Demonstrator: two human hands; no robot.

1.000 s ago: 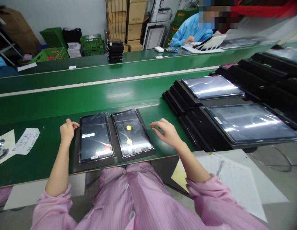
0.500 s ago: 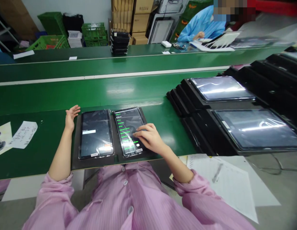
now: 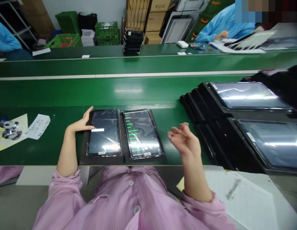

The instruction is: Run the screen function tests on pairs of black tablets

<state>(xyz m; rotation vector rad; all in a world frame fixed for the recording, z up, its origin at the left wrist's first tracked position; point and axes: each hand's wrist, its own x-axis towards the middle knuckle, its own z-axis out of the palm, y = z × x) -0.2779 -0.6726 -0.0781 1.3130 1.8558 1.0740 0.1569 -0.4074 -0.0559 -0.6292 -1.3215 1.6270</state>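
Two tablets lie side by side in a dark tray (image 3: 84,160) at the bench's front edge. The left tablet (image 3: 106,137) has a dark screen with a white field and an orange patch. My left hand (image 3: 82,124) is at its left side, fingers stretched, thumb reaching over the screen beside the white field; whether it presses is unclear. Green lines of text run down the right tablet (image 3: 147,131). Off to its right, my right hand (image 3: 184,139) is raised above the bench, fingers curled in, with nothing visible in them.
Stacked black trays (image 3: 217,134) stand at the right, with more tablets (image 3: 251,94) on top. On the left lie a handwritten paper slip (image 3: 39,126) and shiny metal parts (image 3: 11,129). Across the green bench sits a person in a blue sleeve (image 3: 216,27), near a black stack (image 3: 133,41).
My right hand has lifted off the right tablet and moved right, its fingers curling. My left hand has turned inward, thumb now over the left tablet. The view has shifted left.
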